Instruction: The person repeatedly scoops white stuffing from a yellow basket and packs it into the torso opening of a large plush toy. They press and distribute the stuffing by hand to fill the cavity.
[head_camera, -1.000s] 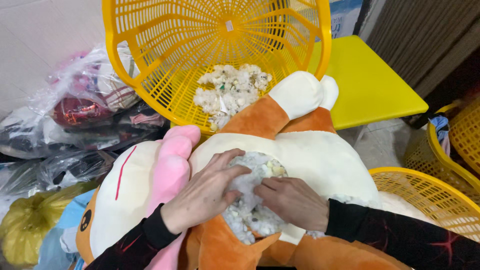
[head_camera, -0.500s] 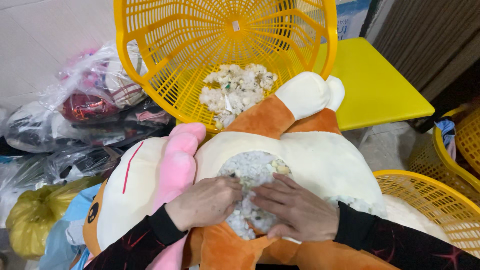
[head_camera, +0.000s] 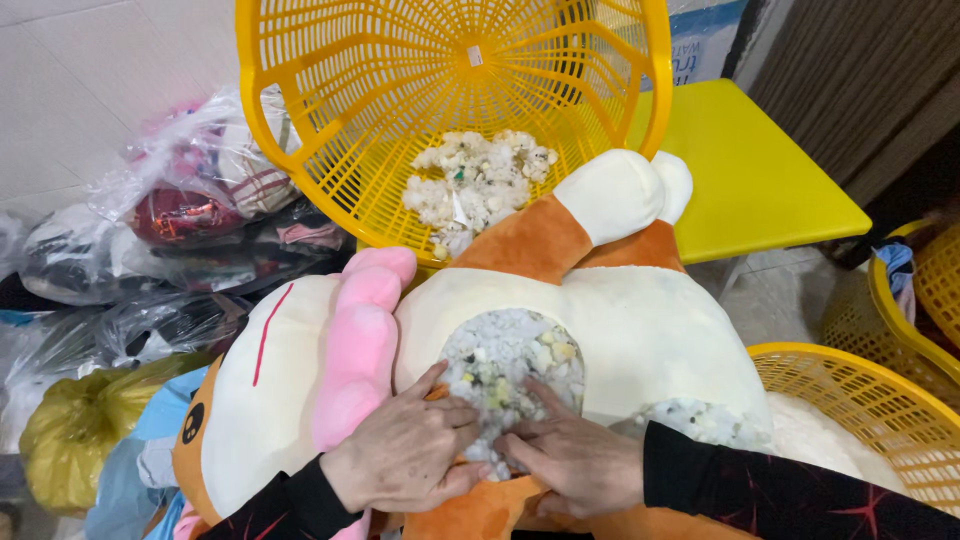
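A big plush toy (head_camera: 650, 330) in cream, orange and pink lies across my lap. Its belly has a round hole full of white shredded stuffing (head_camera: 510, 355). At the hole's lower edge my left hand (head_camera: 405, 455) and my right hand (head_camera: 570, 460) face each other, fingers pressed into the stuffing and gathering a clump between them. My left thumb rests on the hole's left rim. Both sleeves are black with red lines. More stuffing (head_camera: 700, 420) shows at a second gap, just above my right sleeve.
A tilted yellow plastic basket (head_camera: 330, 150) behind the toy holds a pile of the same stuffing (head_camera: 475, 185). A yellow table (head_camera: 760, 170) stands at right, with two more yellow baskets (head_camera: 860, 390) beside it. Plastic bags of goods (head_camera: 190, 210) crowd the left.
Both hands have slid down from the middle of the hole to its lower edge, baring more stuffing. The view has shifted slightly.
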